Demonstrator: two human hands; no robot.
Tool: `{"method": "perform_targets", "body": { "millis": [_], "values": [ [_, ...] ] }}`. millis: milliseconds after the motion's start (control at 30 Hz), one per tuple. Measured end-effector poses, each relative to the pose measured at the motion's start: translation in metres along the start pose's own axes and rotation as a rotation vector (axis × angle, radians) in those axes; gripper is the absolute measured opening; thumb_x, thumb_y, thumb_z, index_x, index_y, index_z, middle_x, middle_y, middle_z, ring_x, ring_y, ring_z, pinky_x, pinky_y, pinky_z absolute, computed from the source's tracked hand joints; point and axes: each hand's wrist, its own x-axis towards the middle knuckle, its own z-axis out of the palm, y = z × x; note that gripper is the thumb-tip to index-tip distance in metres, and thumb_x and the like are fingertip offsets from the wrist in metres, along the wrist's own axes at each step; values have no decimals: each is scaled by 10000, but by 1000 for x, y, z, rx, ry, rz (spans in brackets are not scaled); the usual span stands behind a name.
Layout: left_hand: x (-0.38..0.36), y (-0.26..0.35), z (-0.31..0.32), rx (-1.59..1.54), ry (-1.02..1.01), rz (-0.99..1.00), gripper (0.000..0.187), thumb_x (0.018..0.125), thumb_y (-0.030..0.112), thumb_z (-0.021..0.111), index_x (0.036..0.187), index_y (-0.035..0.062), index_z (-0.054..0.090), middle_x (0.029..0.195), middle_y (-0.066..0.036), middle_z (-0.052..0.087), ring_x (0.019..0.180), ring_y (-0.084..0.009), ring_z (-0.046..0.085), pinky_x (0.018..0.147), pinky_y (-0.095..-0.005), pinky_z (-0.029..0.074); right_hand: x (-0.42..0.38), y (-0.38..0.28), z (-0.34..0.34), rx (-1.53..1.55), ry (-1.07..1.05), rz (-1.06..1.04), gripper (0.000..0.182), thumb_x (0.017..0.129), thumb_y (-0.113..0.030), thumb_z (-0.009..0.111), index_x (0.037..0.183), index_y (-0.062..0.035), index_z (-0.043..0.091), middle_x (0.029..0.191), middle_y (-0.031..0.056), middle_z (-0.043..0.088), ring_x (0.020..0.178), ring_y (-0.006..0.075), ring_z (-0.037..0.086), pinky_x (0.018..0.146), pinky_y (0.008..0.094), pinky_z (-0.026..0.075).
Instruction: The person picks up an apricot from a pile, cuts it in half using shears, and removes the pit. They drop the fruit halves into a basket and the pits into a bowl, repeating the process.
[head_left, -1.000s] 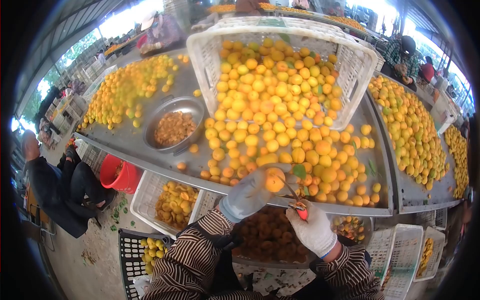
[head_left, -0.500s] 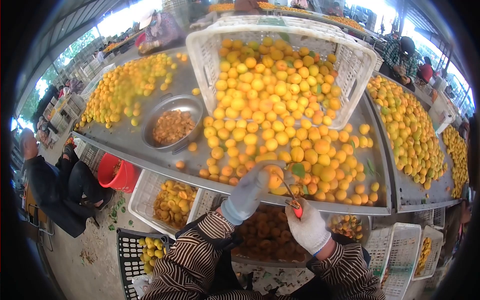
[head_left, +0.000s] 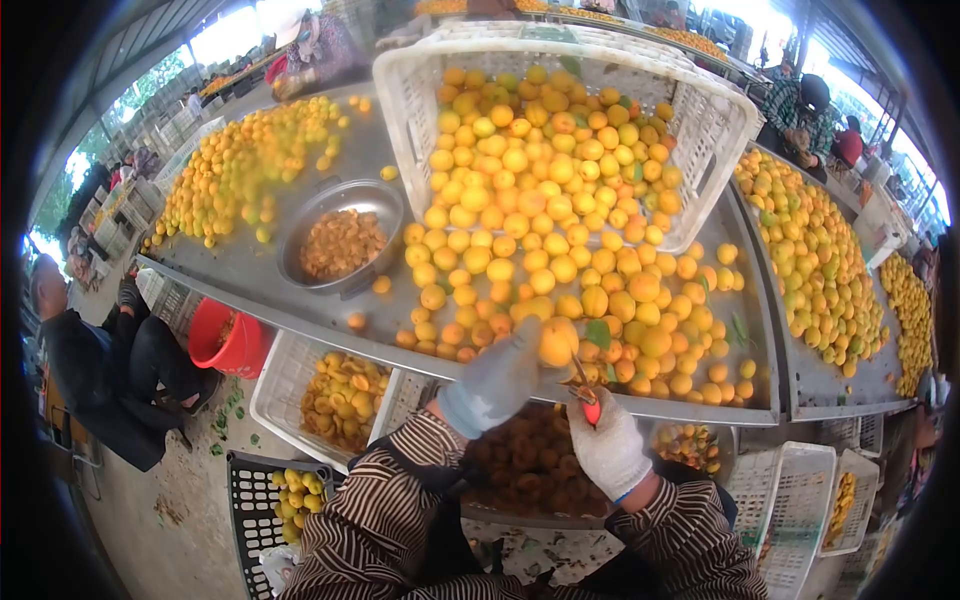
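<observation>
My left hand [head_left: 497, 378], in a grey-blue glove, is closed on an apricot [head_left: 559, 342] just above the table's front edge. In a white knit glove, my right hand [head_left: 608, 450] grips a small red-handled knife [head_left: 591, 409]. Its thin metal blade points up at the right side of the fruit; whether the tip is in the flesh is hard to make out. Loose apricots [head_left: 600, 300] spread over the metal table behind both hands, spilling from a tipped white crate [head_left: 700, 215]. Dark, wet-looking halves fill a container [head_left: 530, 465] under the table edge.
A metal bowl [head_left: 295, 270] of brownish pieces sits left on the table [head_left: 345, 325]. Below are a white crate [head_left: 275, 415] of apricot halves, a red bucket [head_left: 250, 355] and a black crate [head_left: 245, 510]. A person [head_left: 95, 370] sits at left; another [head_left: 800, 120] works at back right.
My left fingers have shifted slightly on the apricot, exposing more of it. My right hand has moved slightly down with the knife. The whole view has shifted a little.
</observation>
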Motion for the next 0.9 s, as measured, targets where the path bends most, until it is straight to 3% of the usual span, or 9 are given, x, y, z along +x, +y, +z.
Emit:
{"method": "perform_targets", "body": {
  "millis": [67,133,233,367,433,533,633,767,900],
  "values": [
    [-2,6,-3,81,17,-18,602,1019,482,397,1387,6,429,1328,-136,525,1239,-280,515,1099,-438,368,1,-2,-8,-29,-18,-20,218,918,-211,617,1019,-21,584,831,254,649,844,444,635,695,474,514],
    [-5,16,7,559,66,139,572,1013,442,459,1380,3,441,1294,-104,542,1166,-238,553,1051,-417,410,3,-7,-13,-54,-34,-37,214,918,-210,615,1014,-21,583,832,255,648,843,445,635,694,479,513],
    [-1,14,2,895,2,134,585,994,449,495,1365,-1,451,1229,-96,579,1107,-241,581,996,-416,448,3,-11,-13,-89,-79,38,212,918,-211,613,1007,-22,582,833,255,649,845,446,633,694,486,511],
    [3,-14,-5,436,58,96,580,991,441,527,1351,-9,466,1255,-116,568,1118,-199,569,998,-371,458,-2,-11,-3,9,-36,21,209,924,-207,603,1022,-23,589,859,249,654,868,443,633,709,477,515],
    [3,-13,16,-222,1,46,586,1023,469,429,1354,-14,461,1244,-132,576,1108,-216,583,981,-374,466,-3,-10,-1,68,-18,-3,209,925,-206,600,1028,-24,592,870,248,656,877,441,633,716,474,517],
    [5,-14,14,-285,-49,-47,617,1015,525,358,1337,8,462,1254,-141,583,1115,-268,589,1052,-466,416,0,-10,0,8,-20,7,211,928,-203,597,1036,-22,595,885,246,656,895,435,634,727,467,520],
    [1,-10,15,69,115,-51,611,1024,521,337,1345,14,452,1246,-122,576,1141,-253,573,1072,-449,398,-3,-6,-1,-3,20,-71,218,927,-207,598,1040,-21,593,869,245,655,890,438,632,727,468,521],
    [0,1,3,118,39,-23,554,1043,467,347,1369,30,445,1188,-90,585,1135,-201,557,1036,-375,420,2,-8,-10,-64,-59,27,233,924,-224,598,1021,-13,585,828,249,649,851,444,634,707,483,518],
    [-2,12,13,547,107,75,461,1044,336,413,1364,9,461,1152,-60,583,1081,-145,553,969,-290,443,3,-9,-13,-73,-66,17,237,926,-229,592,1011,-8,581,828,252,649,850,446,635,705,486,517]
  ]
}}
